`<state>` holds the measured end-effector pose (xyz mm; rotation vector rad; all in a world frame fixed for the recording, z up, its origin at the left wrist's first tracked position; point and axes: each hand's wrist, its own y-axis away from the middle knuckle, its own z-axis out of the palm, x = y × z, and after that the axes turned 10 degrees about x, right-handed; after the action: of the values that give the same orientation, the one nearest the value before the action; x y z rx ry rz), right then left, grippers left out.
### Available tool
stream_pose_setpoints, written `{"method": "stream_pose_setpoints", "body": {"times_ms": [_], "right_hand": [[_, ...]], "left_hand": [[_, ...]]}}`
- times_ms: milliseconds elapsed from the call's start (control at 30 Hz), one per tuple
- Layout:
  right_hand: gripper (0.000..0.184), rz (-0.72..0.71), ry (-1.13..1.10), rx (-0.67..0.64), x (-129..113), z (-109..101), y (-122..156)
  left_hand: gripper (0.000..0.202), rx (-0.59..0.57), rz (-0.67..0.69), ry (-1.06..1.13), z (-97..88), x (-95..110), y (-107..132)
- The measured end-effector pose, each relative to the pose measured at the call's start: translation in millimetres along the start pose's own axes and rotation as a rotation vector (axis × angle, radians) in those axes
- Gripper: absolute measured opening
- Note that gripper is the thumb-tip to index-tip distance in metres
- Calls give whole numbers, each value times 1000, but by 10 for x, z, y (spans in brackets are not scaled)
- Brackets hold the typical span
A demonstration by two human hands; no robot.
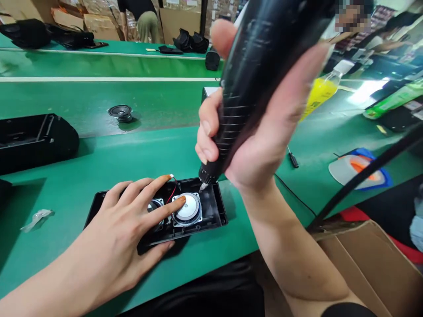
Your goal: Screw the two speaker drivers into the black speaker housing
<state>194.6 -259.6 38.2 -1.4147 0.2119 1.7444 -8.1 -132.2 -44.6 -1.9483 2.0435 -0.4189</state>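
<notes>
My left hand (128,229) lies flat on an open black speaker housing (214,211), fingers stretched out. One fingertip rests on the silver round speaker driver (190,209) inside it. A thin red wire (172,193) runs near the fingertips. My right hand (264,127) is wrapped round a black electric screwdriver (251,66), held tilted. Its bit tip (202,187) touches the housing at the driver's upper right corner.
A loose small speaker (120,112) sits on the green belt behind. A black housing (33,141) lies at left, a clear plastic scrap (36,219) near it. A yellow bottle (322,90), a blue-rimmed dish (360,169) and a cardboard box (366,264) are at right. A person (142,20) stands far back.
</notes>
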Motion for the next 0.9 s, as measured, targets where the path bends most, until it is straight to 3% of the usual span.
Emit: {"method": "stream_pose_setpoints", "body": {"times_ms": [67, 233, 300, 467, 767, 900], "right_hand": [[62, -86, -123, 104, 102, 3, 25], [57, -57, -183, 12, 249, -35, 17], [65, -42, -195, -3, 282, -60, 3], [81, -26, -208, 10, 329, -73, 2], [83, 15, -211, 23, 348, -54, 5], [83, 23, -218, 21, 379, -44, 4]], "left_hand": [[52, 10, 6, -15, 7, -4, -11], [51, 37, 36, -43, 15, -8, -31], [51, 41, 44, -48, 13, -8, -31], [56, 19, 53, -56, 21, -19, -12], [56, -86, -53, 29, -15, -1, 9], [54, -67, -48, 41, -43, 0, -11]]}}
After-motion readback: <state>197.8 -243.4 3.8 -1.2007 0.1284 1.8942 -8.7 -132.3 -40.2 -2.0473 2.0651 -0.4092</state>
